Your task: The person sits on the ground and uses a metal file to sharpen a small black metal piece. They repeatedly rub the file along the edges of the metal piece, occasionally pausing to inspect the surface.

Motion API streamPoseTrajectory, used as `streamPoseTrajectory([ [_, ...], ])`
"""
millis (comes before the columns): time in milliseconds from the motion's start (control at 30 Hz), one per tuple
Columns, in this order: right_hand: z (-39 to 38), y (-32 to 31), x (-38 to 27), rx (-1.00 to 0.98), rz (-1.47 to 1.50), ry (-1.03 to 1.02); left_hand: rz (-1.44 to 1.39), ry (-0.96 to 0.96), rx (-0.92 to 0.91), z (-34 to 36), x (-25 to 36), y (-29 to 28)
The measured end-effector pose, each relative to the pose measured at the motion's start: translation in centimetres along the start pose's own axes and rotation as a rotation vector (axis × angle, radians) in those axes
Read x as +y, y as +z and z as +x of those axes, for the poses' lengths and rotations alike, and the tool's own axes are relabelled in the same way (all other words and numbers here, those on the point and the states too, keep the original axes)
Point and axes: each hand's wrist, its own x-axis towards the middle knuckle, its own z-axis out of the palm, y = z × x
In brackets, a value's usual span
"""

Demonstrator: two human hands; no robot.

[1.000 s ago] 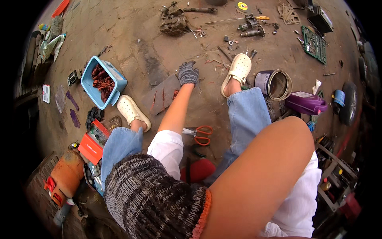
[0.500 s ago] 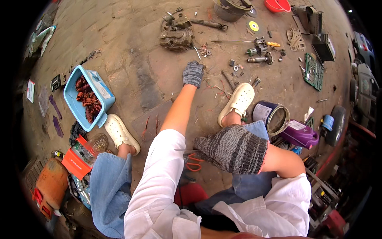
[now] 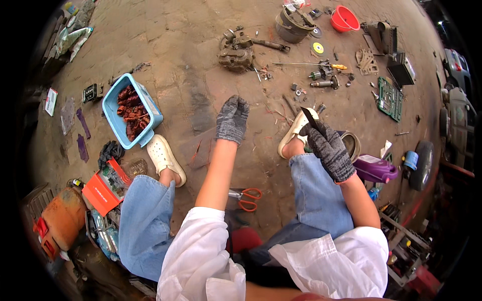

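In a striped grey knit glove, my left hand [image 3: 232, 119] is raised over the floor between my shoes, its fingers curled together. What they hold, if anything, is too small to make out. My right hand [image 3: 329, 150], gloved the same way, is closed around a knife-like dark blade [image 3: 310, 118] that points up and left, over my right cream clog [image 3: 295, 131]. Below my left hand, near my body, lie scissors [image 3: 248, 199] with orange-red handles. Thin reddish wire scraps [image 3: 197, 150] lie on the ground beside my left forearm.
A blue tub [image 3: 156, 119] of coppery-brown coils stands at left, above an open orange box [image 3: 100, 193]. Ahead sit a greasy metal engine part [image 3: 236, 57], a dark bucket [image 3: 291, 31] and a red bowl [image 3: 344, 19]. At right are a green tool case [image 3: 389, 99] and a purple jug [image 3: 375, 169].
My right hand has moved forward and right, away from my body, turning the blade upward. My left hand has drawn back a little toward me, and the scissors show more fully.
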Motion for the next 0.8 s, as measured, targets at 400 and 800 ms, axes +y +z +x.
streamPoseTrajectory([
  [400, -6.1, 0.5, -14.5, 0.067, 0.315, -0.118, -0.093, -0.046, -0.538, -23.9, 5.6, 13.5],
  [800, -8.7, 2.9, -21.5, 0.437, 0.752, -0.523, 0.604, 0.457, -0.495, -33.3, 12.8, 17.7],
])
